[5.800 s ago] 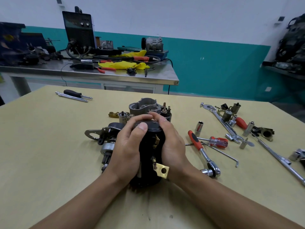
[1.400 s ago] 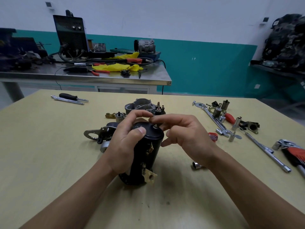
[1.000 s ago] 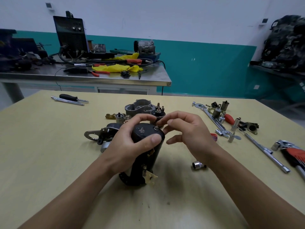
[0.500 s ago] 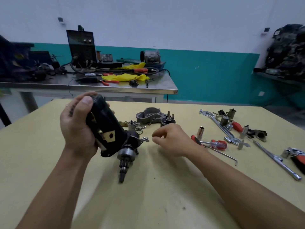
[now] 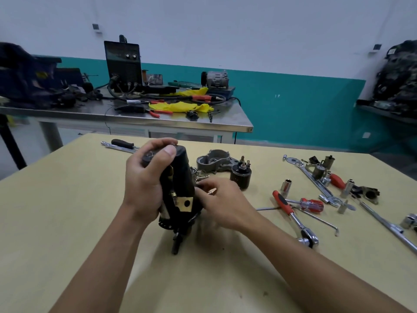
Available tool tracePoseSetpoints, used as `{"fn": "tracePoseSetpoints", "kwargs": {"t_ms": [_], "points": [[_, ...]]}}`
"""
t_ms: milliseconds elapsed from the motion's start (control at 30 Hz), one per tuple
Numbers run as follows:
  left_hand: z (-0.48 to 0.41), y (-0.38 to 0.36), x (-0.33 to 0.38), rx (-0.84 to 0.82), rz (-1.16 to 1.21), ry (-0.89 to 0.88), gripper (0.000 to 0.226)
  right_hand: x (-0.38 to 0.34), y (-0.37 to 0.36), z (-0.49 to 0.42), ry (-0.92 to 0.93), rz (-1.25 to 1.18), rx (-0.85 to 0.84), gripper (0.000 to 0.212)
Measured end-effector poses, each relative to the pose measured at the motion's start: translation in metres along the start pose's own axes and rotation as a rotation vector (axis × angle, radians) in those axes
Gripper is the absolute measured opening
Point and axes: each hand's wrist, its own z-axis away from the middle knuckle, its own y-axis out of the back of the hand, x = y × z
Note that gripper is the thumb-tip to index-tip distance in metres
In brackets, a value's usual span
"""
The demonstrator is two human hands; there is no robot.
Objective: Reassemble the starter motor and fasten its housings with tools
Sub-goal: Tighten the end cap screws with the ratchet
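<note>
The motor (image 5: 180,177) stands tilted with its shaft (image 5: 176,243) pointing down. Your left hand (image 5: 144,186) is wrapped round its upper end, thumb across the cap. Whether the shaft tip touches the tabletop (image 5: 67,211) is unclear. Your right hand (image 5: 223,204) is curled against the motor's lower end, on the side away from your left. A small brass piece (image 5: 212,191) shows at its fingertips, but blur hides whether you are pinching it. One hand high on the motor looks a top-heavy hold. If it slips, the motor would likely drop onto the shaft tip, or tip towards your right hand and trap the fingers under the flange. Working the lower end sideways could cock the internals, so the housing (image 5: 214,160) beyond your right hand may not seat later. The brass tab (image 5: 185,203) just beside your right knuckles looks thin and could bend or nick you. If the small piece is loose, it could roll among the springs and the solenoid (image 5: 241,176) past your fingertips. The ratchet (image 5: 293,216) lies further out to the right, so reaching for it blind could knock sockets off.
</note>
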Motion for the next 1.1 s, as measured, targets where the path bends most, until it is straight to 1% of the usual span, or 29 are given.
{"fn": "tracePoseSetpoints", "kwargs": {"t_ms": [100,167,267,333,367,433,500,533,633,700,733,800,900,967,1033,1100], "points": [[-0.001,0.004,0.000,-0.051,-0.043,0.030,0.051,-0.004,-0.005,0.006,0.021,-0.021,0.031,0.027],[-0.002,0.007,0.000,-0.090,-0.060,0.051,0.054,-0.006,-0.009,0.010,0.007,-0.094,0.027,0.026],[-0.004,0.012,0.002,-0.123,-0.053,0.078,0.057,-0.010,-0.016,0.012,-0.073,-0.232,0.046,0.023],[-0.006,0.015,0.004,-0.138,-0.053,0.085,0.056,-0.013,-0.020,0.013,-0.156,-0.299,0.034,0.013],[-0.006,0.016,0.004,-0.139,-0.049,0.088,0.056,-0.014,-0.021,0.013,-0.189,-0.322,0.024,0.017],[-0.006,0.019,0.006,-0.128,-0.037,0.100,0.054,-0.015,-0.020,0.016,-0.238,-0.357,-0.021,0.033],[-0.007,0.022,0.008,-0.124,-0.045,0.112,0.051,-0.016,-0.017,0.022,-0.263,-0.389,-0.095,0.047],[-0.007,0.024,0.009,-0.128,-0.053,0.116,0.049,-0.016,-0.015,0.026,-0.266,-0.413,-0.142,0.050],[-0.008,0.028,0.015,-0.169,-0.051,0.113,0.045,-0.017,-0.013,0.040,-0.212,-0.456,-0.240,0.052],[-0.008,0.030,0.017,-0.208,-0.044,0.121,0.046,-0.016,-0.016,0.045,-0.192,-0.460,-0.270,0.051],[-0.007,0.030,0.018,-0.224,-0.039,0.125,0.047,-0.016,-0.017,0.046,-0.193,-0.456,-0.277,0.053],[-0.005,0.029,0.019,-0.238,-0.024,0.126,0.048,-0.016,-0.012,0.040,-0.175,-0.343,-0.213,0.056],[-0.004,0.026,0.020,-0.231,-0.002,0.128,0.047,-0.006,0.010,0.015,-0.089,-0.029,0.010,0.042],[-0.004,0.026,0.019,-0.226,-0.008,0.131,0.045,0.005,0.026,-0.004,-0.115,0.138,0.073,0.038],[-0.004,0.027,0.019,-0.218,-0.014,0.138,0.045,0.016,0.033,-0.014,-0.107,0.222,0.022,0.031],[-0.004,0.027,0.018,-0.209,-0.019,0.142,0.047,0.019,0.030,-0.015,-0.026,0.270,-0.111,0.019]]}}
